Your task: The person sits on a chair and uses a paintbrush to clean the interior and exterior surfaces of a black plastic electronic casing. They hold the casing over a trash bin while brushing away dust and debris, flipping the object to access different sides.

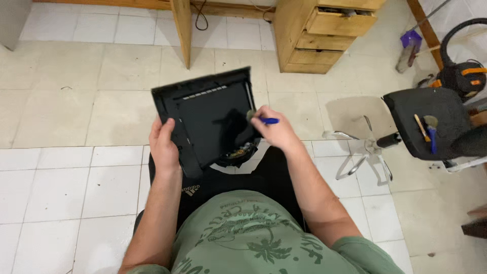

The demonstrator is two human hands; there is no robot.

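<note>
A black flat device case, like the underside of a laptop, is propped tilted on my lap. My left hand grips its left edge. My right hand holds a small blue-handled brush, whose bristles touch the panel's right side. Exposed parts show at the panel's lower right corner.
A black office chair at the right carries two more brushes on its seat. Behind it stands a black and orange vacuum. A wooden drawer unit and a wooden desk leg stand ahead on the tiled floor.
</note>
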